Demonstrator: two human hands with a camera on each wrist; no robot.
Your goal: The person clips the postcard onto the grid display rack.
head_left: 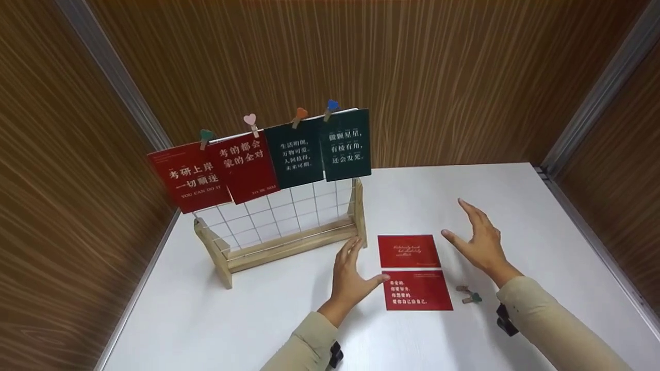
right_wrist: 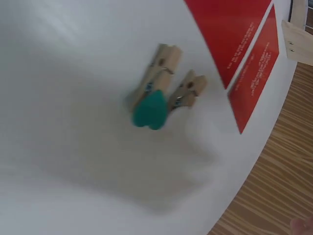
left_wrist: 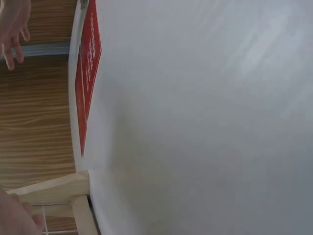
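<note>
My left hand (head_left: 349,281) is held above the table with fingers extended and thumb spread, grasping nothing. In the head view its thumb tip overlaps the left edge of the lower red card (head_left: 418,294), which bears white writing. Just behind that card lies another red card (head_left: 409,250). Raised to the right of the cards, my right hand (head_left: 482,245) also has its thumb and fingers apart and holds nothing. Below it, two small wooden clothespins lie side by side; one clothespin (right_wrist: 155,68) carries a green heart (right_wrist: 150,111), and the other clothespin (right_wrist: 188,90) is partly hidden.
A wooden stand (head_left: 294,252) with a wire grid (head_left: 278,211) is left of the loose cards. Along its top hang two red cards (head_left: 247,170) and two dark green cards (head_left: 348,147), held by heart clothespins (head_left: 250,121). Wood-patterned walls (head_left: 330,62) surround the white table (head_left: 464,180).
</note>
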